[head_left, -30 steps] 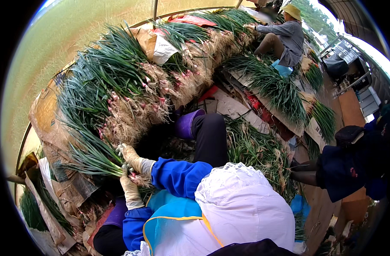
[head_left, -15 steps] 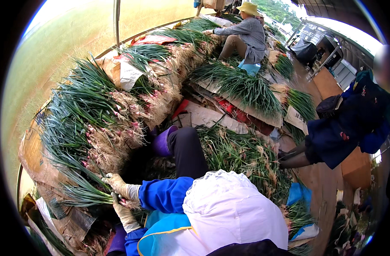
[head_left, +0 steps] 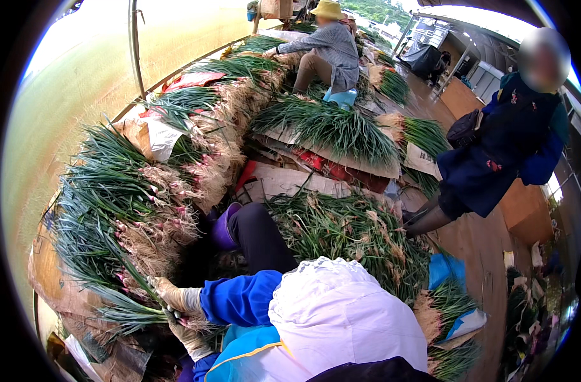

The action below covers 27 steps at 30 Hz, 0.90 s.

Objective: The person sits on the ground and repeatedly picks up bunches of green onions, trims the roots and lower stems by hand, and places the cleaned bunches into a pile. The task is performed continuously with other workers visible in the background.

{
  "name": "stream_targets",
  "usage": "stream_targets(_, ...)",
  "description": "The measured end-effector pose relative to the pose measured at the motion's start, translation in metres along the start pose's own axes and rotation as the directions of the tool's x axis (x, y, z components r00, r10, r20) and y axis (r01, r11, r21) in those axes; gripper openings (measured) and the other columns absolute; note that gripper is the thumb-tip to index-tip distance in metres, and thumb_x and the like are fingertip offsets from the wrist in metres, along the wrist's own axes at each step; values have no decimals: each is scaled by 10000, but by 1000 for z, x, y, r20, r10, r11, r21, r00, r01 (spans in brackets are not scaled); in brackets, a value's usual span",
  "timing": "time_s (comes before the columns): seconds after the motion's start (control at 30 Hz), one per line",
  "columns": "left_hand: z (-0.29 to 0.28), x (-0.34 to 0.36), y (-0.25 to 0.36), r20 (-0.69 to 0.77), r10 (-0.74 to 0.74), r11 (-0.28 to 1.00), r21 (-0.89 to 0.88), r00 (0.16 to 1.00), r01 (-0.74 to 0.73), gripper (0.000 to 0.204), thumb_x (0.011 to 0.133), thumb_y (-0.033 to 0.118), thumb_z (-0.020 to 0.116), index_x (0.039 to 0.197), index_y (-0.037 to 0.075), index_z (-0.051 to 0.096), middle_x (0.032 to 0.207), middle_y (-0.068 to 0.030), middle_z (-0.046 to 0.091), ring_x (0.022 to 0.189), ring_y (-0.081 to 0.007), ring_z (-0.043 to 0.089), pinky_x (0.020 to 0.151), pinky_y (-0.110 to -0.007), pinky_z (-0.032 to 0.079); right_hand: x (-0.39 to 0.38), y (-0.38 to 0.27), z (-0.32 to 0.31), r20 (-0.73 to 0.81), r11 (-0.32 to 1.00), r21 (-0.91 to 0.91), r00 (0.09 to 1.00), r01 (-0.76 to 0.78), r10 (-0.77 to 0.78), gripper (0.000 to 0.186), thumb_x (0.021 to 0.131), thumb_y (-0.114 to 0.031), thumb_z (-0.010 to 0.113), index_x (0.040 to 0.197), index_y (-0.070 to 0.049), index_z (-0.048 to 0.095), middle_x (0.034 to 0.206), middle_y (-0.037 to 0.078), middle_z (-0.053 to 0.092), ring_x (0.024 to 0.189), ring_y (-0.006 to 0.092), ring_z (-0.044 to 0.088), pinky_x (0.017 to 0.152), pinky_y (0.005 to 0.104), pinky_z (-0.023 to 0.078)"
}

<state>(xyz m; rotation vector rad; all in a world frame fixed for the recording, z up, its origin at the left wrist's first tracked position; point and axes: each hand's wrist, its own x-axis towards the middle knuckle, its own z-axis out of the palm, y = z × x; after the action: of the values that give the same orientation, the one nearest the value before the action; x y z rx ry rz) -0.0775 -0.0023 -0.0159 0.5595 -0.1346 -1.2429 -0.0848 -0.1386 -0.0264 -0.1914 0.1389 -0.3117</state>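
Observation:
At the lower left, my right hand (head_left: 177, 297) and my left hand (head_left: 190, 337), both in pale, soiled work gloves, are closed together round a bunch of spring onions (head_left: 130, 312). Its green leaves point left, and its pale roots stick out between my wrists. My right hand, the upper one, also has some stalks slanting up to the left from its fingers. Part of my left hand's grip is hidden by the stems. Just above lies a big heap of spring onions (head_left: 96, 204), leaves to the left and roots to the right.
Loose green leaves (head_left: 348, 232) cover the ground beyond my knee. More bunches (head_left: 329, 130) lie on cardboard. A co-worker in a yellow hat (head_left: 329, 9) sits at the far end of the row. Another person in dark clothes (head_left: 494, 153) stands at right on the plank-like walkway (head_left: 481, 274).
The view has shifted, so the heap and co-workers sit further left. My hands have come closer together on the bunch. The standing person now shows more fully.

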Motion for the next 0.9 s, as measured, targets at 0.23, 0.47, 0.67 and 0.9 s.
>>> stream_targets(0.23,84,-20,-3,7,31,994,-103,1000,-30,197,882,287,522,798,118,464,639,28,390,578,-82,401,603,-209,396,-36,-51,-10,626,841,346,770,-417,124,374,929,-399,290,938,-120,539,703,18,530,585,148,474,512,318,386)
stream_targets(0.47,17,13,-10,-416,97,934,352,904,62,115,788,101,630,845,61,540,595,-19,528,402,-101,459,350,-206,362,-83,-41,78,-107,-108,-980,906,-164,-410,586,669,-317,680,1082,38,461,890,240,600,884,365,575,748,415,448)
stream_targets(0.67,26,5,-50,-336,1,877,453,942,161,89,830,147,579,806,83,521,567,-23,514,372,-97,447,334,-201,344,-91,-41,31,-235,-205,-907,848,-367,-475,421,732,-247,590,1033,26,479,802,226,607,793,381,588,683,456,464)
stream_targets(0.9,26,4,-44,-386,-61,984,133,921,120,110,859,215,542,829,109,536,551,19,468,444,-78,437,396,-190,364,-82,-27,51,-55,-118,-983,841,-140,-538,423,804,-249,557,1069,67,461,797,229,595,701,356,598,611,393,488)
